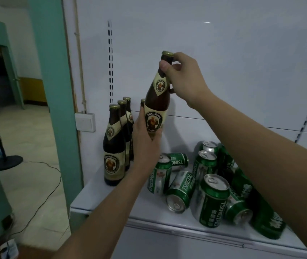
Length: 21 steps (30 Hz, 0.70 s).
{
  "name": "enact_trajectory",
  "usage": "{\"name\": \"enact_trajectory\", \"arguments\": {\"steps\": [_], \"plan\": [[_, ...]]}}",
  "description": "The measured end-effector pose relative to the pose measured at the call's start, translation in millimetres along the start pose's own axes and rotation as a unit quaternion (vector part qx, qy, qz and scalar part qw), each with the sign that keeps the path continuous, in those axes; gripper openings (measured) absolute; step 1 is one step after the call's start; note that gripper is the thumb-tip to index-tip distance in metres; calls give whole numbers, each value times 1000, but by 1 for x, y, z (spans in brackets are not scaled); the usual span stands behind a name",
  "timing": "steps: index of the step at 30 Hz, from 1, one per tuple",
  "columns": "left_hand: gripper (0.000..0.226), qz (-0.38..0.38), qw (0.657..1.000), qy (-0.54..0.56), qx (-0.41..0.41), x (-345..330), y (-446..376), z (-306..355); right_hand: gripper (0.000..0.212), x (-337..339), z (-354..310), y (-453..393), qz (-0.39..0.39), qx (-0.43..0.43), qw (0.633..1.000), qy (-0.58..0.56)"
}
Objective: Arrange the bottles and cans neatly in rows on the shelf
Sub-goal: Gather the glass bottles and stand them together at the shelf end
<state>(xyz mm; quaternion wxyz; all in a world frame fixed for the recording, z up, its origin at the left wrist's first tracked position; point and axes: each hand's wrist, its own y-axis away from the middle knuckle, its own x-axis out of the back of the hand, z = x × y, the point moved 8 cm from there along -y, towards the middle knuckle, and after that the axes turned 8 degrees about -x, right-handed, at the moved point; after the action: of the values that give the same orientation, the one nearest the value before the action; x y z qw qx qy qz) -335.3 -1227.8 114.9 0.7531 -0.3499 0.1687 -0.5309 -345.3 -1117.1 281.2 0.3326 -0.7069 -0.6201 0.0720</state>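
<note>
Bottle (155, 107) in hand is held above the left rear of the shelf (111, 199), long axis near upright with the cap tipped slightly right. The neck is pinched just under the cap by the right hand (183, 79); the lower body is wrapped by the left hand (145, 139). Both grips are closed on it. The standing row of bottles (114, 146) lies just left and below, so a short lowering beside it is judged next. "Franziskaner" is read on the labels. Green cans (211, 200), marked "TSINGTAO", are noted to the right, several toppled, unsorted.
</note>
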Motion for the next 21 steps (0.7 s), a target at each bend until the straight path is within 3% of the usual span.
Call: {"name": "enact_trajectory", "arguments": {"steps": [5,11,17,21], "plan": [[82,6,998,-9,59,3,11,-23,13,-28,17,-8,-9,-13,1000,14],[74,-8,996,12,94,8,30,-35,16,-51,44,-11,-26,-42,998,26],[69,-67,987,48,135,-3,49,-37,14,-71,73,-11,-34,-71,996,33],[69,-77,982,59,162,-6,55,-45,26,-81,92,-6,-35,-94,994,40]]}}
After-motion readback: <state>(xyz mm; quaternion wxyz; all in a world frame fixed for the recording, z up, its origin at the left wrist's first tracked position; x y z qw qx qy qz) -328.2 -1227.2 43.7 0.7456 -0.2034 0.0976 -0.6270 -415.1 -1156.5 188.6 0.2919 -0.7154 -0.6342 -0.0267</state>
